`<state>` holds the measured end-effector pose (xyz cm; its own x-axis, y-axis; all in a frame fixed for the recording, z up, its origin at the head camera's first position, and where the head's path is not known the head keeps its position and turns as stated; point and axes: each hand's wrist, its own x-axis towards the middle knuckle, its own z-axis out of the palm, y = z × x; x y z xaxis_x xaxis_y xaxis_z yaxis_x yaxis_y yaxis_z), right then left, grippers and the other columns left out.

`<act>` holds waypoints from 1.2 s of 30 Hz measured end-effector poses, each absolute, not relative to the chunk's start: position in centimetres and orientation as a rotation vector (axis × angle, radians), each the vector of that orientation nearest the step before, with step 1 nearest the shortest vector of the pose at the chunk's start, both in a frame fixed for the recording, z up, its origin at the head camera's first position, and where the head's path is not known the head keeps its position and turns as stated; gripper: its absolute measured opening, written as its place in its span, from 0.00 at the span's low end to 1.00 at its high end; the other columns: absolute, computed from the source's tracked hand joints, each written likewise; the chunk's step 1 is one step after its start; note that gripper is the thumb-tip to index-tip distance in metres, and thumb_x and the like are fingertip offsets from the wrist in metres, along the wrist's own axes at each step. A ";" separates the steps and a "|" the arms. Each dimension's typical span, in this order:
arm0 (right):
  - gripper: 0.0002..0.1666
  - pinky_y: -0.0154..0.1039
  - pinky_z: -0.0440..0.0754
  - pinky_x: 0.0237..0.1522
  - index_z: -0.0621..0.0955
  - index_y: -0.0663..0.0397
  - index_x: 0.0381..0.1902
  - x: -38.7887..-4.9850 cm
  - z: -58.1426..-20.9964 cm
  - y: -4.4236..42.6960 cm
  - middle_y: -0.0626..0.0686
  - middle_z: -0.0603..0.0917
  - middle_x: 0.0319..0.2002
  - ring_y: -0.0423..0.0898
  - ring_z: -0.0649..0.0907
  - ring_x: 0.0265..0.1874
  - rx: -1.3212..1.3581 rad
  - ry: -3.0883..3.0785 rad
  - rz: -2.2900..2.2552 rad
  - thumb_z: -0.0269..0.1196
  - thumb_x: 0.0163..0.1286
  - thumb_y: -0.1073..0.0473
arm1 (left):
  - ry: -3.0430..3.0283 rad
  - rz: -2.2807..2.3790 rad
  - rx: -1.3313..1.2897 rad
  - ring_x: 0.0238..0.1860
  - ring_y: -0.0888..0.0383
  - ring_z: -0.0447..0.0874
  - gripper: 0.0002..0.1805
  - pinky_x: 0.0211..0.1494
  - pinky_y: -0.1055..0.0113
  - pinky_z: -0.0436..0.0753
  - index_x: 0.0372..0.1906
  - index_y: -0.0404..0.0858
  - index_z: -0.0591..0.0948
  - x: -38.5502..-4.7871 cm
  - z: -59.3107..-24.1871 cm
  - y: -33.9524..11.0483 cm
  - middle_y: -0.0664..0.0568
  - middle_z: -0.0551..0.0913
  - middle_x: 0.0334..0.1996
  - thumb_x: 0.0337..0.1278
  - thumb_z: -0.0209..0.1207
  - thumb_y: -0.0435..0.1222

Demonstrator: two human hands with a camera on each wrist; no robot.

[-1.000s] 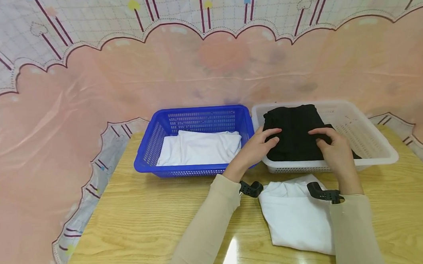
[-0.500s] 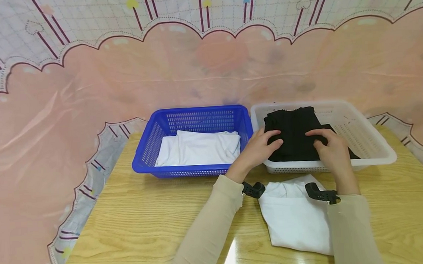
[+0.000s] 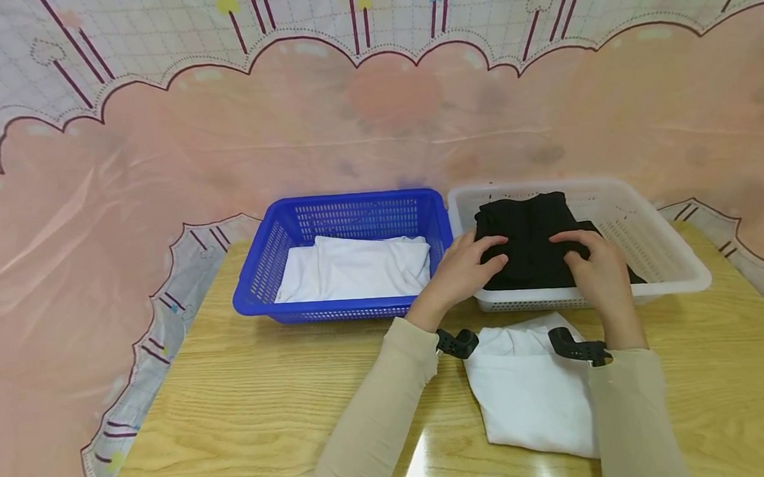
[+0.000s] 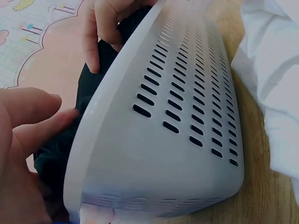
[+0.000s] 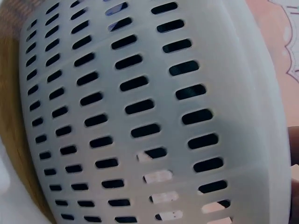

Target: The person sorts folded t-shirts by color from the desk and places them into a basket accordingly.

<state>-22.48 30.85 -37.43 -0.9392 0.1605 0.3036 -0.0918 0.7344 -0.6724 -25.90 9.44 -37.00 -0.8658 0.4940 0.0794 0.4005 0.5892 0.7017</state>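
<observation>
A folded black cloth (image 3: 528, 242) lies in the left part of the white basket (image 3: 673, 252). My left hand (image 3: 455, 272) rests at the cloth's left side, thumb and index finger apart. On its right side, my right hand (image 3: 603, 270) touches the fabric with fingers bent and a gap before the thumb. In the left wrist view, the left hand (image 4: 23, 149) and right hand (image 4: 105, 23) are both at the black cloth (image 4: 51, 156), behind the basket wall (image 4: 126, 154). The basket wall (image 5: 243, 154) fills most of the right wrist view and hides the cloth contact.
To the left, a blue basket (image 3: 247, 292) holds folded white cloth (image 3: 367, 268). Another white cloth (image 3: 529, 400) lies on the wooden table (image 3: 236, 419) in front of the white basket, partly beneath the right forearm. A patterned curtain (image 3: 286, 142) stands behind.
Compared with one second ago, the top edge of the black cloth sits slightly lower. Both hands remain beside it, with only small shifts; the whole head view has moved a little.
</observation>
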 end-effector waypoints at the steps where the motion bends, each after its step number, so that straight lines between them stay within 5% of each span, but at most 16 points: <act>1: 0.18 0.46 0.63 0.35 0.78 0.50 0.47 -22.5 -37.4 30.8 0.57 0.71 0.56 0.53 0.69 0.38 -0.061 -2.601 1.030 0.49 0.63 0.69 | 2.693 1.132 0.769 0.68 0.52 0.42 0.20 0.65 0.48 0.48 0.57 0.60 0.71 -25.9 -37.0 9.4 0.49 0.48 0.68 0.61 0.45 0.53; 10: 0.19 0.40 0.63 0.22 0.78 0.47 0.49 -22.2 -37.2 30.9 0.55 0.70 0.57 0.50 0.66 0.21 -0.099 -2.654 1.022 0.48 0.64 0.66 | 2.682 1.074 0.858 0.68 0.52 0.40 0.09 0.65 0.48 0.46 0.37 0.61 0.80 -26.0 -37.0 9.4 0.48 0.50 0.68 0.60 0.49 0.50; 13: 0.19 0.40 0.63 0.20 0.78 0.48 0.49 -22.2 -37.1 30.9 0.56 0.71 0.56 0.50 0.66 0.18 -0.091 -2.651 1.033 0.49 0.63 0.67 | 2.653 1.022 0.890 0.68 0.52 0.37 0.13 0.65 0.48 0.45 0.46 0.64 0.77 -26.0 -36.8 9.3 0.48 0.46 0.69 0.60 0.47 0.54; 17: 0.18 0.39 0.64 0.17 0.78 0.46 0.49 -22.1 -37.0 30.8 0.54 0.71 0.55 0.49 0.66 0.15 -0.091 -2.653 1.059 0.49 0.64 0.66 | 2.624 0.955 0.856 0.68 0.53 0.33 0.25 0.65 0.48 0.43 0.62 0.71 0.59 -26.0 -36.6 9.3 0.49 0.40 0.69 0.57 0.41 0.60; 26: 0.18 0.38 0.64 0.15 0.77 0.44 0.49 -22.2 -36.9 30.9 0.53 0.70 0.56 0.48 0.64 0.12 -0.102 -2.656 1.110 0.48 0.65 0.64 | 2.704 0.923 0.781 0.68 0.52 0.41 0.37 0.67 0.56 0.43 0.69 0.60 0.41 -26.2 -36.5 9.6 0.49 0.46 0.69 0.57 0.39 0.61; 36: 0.19 0.42 0.64 0.29 0.77 0.47 0.50 -21.6 -36.5 31.8 0.57 0.68 0.59 0.53 0.69 0.36 -0.201 -2.665 1.126 0.47 0.65 0.65 | 2.740 0.786 0.785 0.68 0.55 0.44 0.37 0.67 0.59 0.43 0.69 0.55 0.44 -26.0 -36.1 10.0 0.49 0.52 0.68 0.59 0.41 0.59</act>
<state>-21.64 31.75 -36.48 -0.9615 0.2182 0.1669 0.0323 0.6933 -0.7200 -26.02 10.00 -36.13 -0.8434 0.5365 -0.0301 0.4389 0.7201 0.5374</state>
